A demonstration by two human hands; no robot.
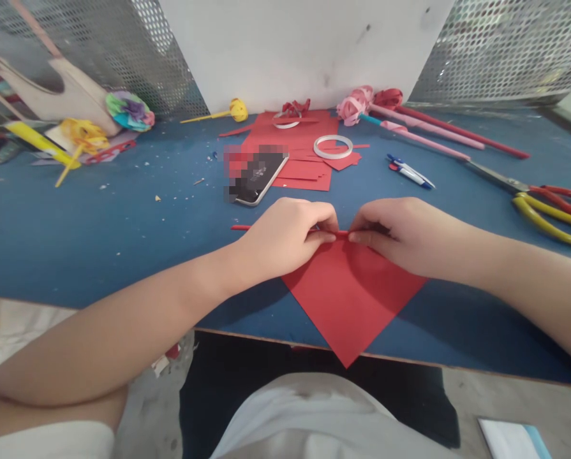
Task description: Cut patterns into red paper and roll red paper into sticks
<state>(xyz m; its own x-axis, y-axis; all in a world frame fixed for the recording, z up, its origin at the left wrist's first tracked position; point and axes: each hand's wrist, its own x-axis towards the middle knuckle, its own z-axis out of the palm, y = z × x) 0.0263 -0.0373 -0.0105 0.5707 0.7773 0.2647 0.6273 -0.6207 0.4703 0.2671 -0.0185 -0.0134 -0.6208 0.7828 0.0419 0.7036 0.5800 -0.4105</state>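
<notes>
A sheet of red paper (349, 296) lies at the front of the blue table with one corner pointing at me and hanging slightly past the edge. Its far side is rolled into a thin tube, whose left end (240, 227) sticks out beyond my left hand. My left hand (295, 229) pinches the rolled edge between thumb and fingers. Close beside it, my right hand (393, 223) pinches the same roll. A short stretch of the roll shows between the thumbs; the rest of it is behind my hands.
Beyond my hands lie a phone (261, 175), red paper pieces (304, 169), a white tape roll (333, 148) and pens (409, 172). Scissors (548, 197) lie at right. Paper flowers (356, 105) line the back by a white panel (309, 51); a bag (69, 83) stands at left.
</notes>
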